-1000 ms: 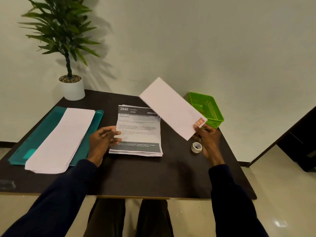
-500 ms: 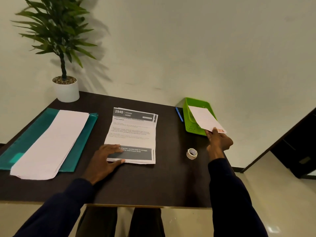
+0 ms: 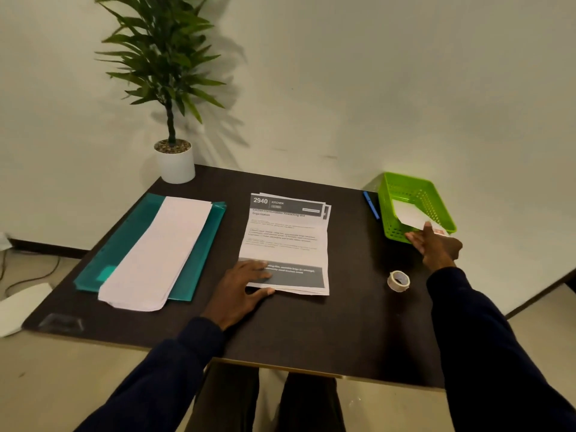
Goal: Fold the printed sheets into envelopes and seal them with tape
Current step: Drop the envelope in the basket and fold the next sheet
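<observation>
The left hand (image 3: 246, 288) lies flat on the near left corner of the sheets (image 3: 288, 241). Its fingers are straight and spread over the dark printed band at the bottom of the top page, and its thumb is on the table (image 3: 311, 335) just beside the stack's near edge. The sheets sit in a slightly fanned pile at the middle of the table, with the heading end toward the far edge.

The right hand (image 3: 436, 246) is at the right edge of the table, against the near wall of the basket (image 3: 386, 213). A white envelope (image 3: 408, 215) lies tilted inside the basket. Its near end rises over the basket's near right corner, where the thumb tip rests on it and a bit of red print shows just past the hand. The fingers point left along the basket wall and look fairly straight. The hand covers the contact, so I cannot tell whether it pinches the envelope or only touches it.

The tape (image 3: 398, 280) sits on the table near the right edge, just nearer than the right hand and apart from it, and well to the right of the sheets. A blue pen (image 3: 371, 205) lies beside the basket's left wall. Along the left edge a teal folder (image 3: 199, 244) carries a long pile of white envelopes (image 3: 159, 251). A potted plant (image 3: 176, 165) stands at the far left corner.
</observation>
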